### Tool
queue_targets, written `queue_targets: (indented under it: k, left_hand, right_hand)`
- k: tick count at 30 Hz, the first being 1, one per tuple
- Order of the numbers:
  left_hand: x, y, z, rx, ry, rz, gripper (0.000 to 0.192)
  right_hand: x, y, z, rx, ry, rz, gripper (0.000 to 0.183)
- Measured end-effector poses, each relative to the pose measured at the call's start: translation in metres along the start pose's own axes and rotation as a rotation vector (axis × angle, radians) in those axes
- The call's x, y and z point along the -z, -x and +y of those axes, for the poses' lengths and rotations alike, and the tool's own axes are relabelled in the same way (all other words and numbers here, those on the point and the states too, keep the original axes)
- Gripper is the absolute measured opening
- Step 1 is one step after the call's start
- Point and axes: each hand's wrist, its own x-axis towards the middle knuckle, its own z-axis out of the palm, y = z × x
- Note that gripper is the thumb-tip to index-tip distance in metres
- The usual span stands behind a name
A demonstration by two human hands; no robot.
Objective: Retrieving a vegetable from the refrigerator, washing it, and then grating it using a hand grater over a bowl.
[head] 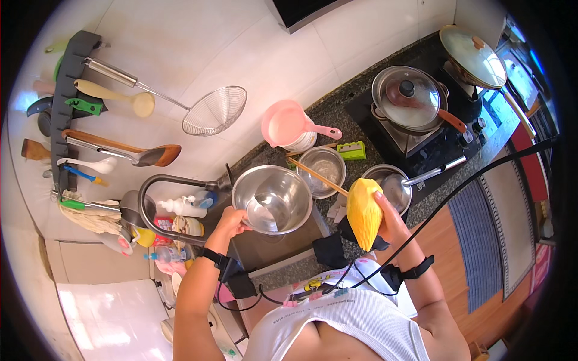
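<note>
My left hand (234, 222) grips the rim of a stainless steel bowl (293, 212), which is tilted over the sink (257, 252) below the curved faucet. Some liquid seems to lie in the bowl. In my right hand (389, 216) is a peeled yellow fruit, seemingly a mango (364, 212), with scored cuts along its lower part. A wooden chopstick (318, 176) reaches from the fruit's upper left side over a smaller metal bowl (332, 187). Just behind the fruit is a saucepan (393, 192) with a metal handle.
A pink ladle (284, 122) rests on a container by the wall, near a green peeler or sharpener-like tool (351, 150). Lidded pans (406, 113) stand on the black stove (433, 149). Utensils hang from a grey rack (67, 104). Bottles (180, 206) stand behind the black faucet (151, 180). A black cable (451, 194) crosses at right.
</note>
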Motion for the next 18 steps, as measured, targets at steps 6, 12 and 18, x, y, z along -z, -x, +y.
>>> queue_targets:
  k: [6, 12, 18]
  left_hand:
    - [-0.005, 0.011, 0.02, 0.018, -0.036, 0.041, 0.016]
    - [-0.004, 0.012, 0.028, 0.011, -0.077, 0.055, 0.016]
    - [-0.004, 0.012, 0.035, -0.014, -0.103, 0.076, 0.021]
  right_hand:
    - [0.003, -0.001, 0.008, -0.009, 0.009, -0.041, 0.049]
    - [0.006, -0.002, 0.012, -0.001, 0.02, -0.06, 0.049]
    - [0.011, -0.002, 0.015, -0.047, 0.01, -0.063, 0.051]
